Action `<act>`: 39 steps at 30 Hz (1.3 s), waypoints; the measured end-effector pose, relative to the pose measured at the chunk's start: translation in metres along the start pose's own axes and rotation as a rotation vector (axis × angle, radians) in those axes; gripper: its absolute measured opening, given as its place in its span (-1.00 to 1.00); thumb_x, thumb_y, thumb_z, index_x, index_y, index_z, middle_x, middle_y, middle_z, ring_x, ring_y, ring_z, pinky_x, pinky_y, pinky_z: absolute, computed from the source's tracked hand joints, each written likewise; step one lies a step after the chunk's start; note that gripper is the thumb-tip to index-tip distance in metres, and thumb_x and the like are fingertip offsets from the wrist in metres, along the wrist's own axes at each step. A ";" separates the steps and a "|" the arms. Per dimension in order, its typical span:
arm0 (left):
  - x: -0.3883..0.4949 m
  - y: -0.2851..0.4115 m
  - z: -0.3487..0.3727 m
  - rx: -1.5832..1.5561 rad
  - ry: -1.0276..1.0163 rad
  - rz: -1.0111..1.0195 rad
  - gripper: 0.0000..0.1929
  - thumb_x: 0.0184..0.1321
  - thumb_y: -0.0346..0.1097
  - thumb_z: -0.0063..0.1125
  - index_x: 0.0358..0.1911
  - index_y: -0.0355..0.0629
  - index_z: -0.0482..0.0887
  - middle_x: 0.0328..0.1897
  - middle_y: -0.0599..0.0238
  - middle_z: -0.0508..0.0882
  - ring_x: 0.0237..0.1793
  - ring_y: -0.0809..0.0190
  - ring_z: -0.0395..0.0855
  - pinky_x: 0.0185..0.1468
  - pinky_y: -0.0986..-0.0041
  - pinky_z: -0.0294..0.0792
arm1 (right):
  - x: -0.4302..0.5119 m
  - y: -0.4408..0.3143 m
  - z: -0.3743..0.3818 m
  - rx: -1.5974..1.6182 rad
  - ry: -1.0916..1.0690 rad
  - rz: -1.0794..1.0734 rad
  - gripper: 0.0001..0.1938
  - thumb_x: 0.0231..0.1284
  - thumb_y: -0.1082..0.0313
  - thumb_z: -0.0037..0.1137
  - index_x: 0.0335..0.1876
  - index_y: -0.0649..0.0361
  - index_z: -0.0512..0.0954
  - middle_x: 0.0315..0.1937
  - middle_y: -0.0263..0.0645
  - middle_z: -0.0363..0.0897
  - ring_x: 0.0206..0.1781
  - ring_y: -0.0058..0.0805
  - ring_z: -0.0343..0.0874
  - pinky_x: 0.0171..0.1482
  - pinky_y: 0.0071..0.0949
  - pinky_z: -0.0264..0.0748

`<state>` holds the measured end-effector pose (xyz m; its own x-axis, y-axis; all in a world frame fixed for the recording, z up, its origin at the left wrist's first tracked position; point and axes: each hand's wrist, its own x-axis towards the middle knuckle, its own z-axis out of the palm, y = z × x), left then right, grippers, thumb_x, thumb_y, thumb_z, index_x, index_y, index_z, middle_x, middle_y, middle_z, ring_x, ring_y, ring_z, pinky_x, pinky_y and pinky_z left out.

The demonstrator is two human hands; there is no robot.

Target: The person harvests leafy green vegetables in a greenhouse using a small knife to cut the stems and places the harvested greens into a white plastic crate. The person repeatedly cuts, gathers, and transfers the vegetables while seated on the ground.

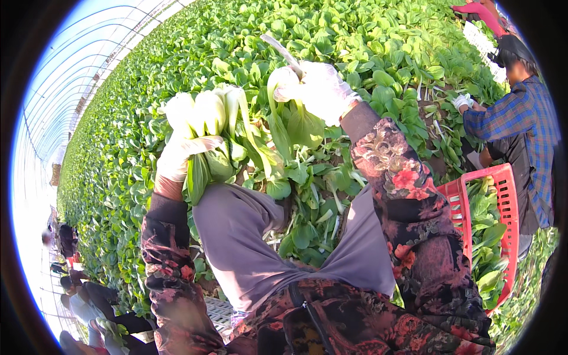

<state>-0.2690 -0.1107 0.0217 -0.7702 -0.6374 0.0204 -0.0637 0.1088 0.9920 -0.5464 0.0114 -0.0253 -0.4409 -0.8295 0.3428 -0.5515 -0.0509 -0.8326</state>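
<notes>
My left hand (179, 155), in a pale glove, holds several heads of bok choy (208, 113) by their leaves, the white bases pointing up. My right hand (321, 91), gloved too, grips another head of bok choy (306, 126) whose leaves hang down. From the top of that hand sticks out a thin, pale grey tool (282, 51), perhaps a blade; its grip is hidden by the fingers. Both hands are raised over the plants before my knees, apart from each other. Cut leaves and pale stalks (330, 191) lie on the soil between my legs.
To my right stands a red plastic crate (510, 230) holding leafy greens. Beyond it a co-worker (510, 111) in a checked shirt bends over the plants. Rows of bok choy (186, 49) spread ahead. Under me is a white slatted crate (218, 313). More people (88, 301) are at the lower left.
</notes>
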 end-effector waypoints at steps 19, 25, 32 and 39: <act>0.015 -0.010 0.083 0.309 -0.073 0.738 -0.31 -0.11 -0.17 0.47 0.16 -0.16 0.47 0.11 0.04 0.49 0.12 0.00 0.47 0.22 0.27 0.33 | 0.012 0.039 0.017 0.140 -0.090 -0.344 -0.67 0.26 0.46 0.06 0.13 0.29 0.48 0.08 -0.15 0.59 0.14 -0.26 0.56 0.19 -0.36 0.46; 0.009 -0.036 0.083 0.330 0.130 0.637 -0.27 -0.33 -0.10 0.54 0.05 -0.09 0.53 -0.02 0.11 0.54 0.03 -0.05 0.53 0.16 0.22 0.39 | 0.012 0.032 0.018 0.254 -0.230 0.048 -0.66 0.27 0.30 0.09 0.11 0.23 0.51 -0.13 -0.28 0.49 -0.10 -0.43 0.44 -0.05 -0.48 0.35; -0.071 -0.006 0.064 -0.148 0.316 0.711 -0.39 -0.35 -0.32 0.55 -0.08 -0.27 0.61 -0.20 0.15 0.69 -0.17 0.20 0.65 -0.02 0.38 0.51 | 0.000 0.004 0.023 0.280 -0.307 0.223 -0.63 0.28 0.11 0.13 0.09 0.16 0.55 -0.38 -0.43 0.37 -0.39 -0.62 0.31 -0.34 -0.61 0.22; -0.258 0.019 -0.023 -0.150 0.507 0.472 -0.52 0.07 -0.57 0.31 0.11 -0.17 0.54 -0.02 0.30 0.64 -0.07 0.31 0.62 0.01 0.50 0.48 | -0.018 -0.004 0.045 0.270 -0.302 0.260 -0.48 0.28 -0.19 0.11 0.13 0.07 0.56 -0.60 -0.62 0.07 -0.67 -0.83 -0.11 -0.61 -0.71 -0.22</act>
<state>-0.0569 0.0384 0.0384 -0.3009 -0.8287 0.4718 0.3206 0.3781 0.8685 -0.5049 0.0013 -0.0476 -0.2918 -0.9565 0.0001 -0.2291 0.0698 -0.9709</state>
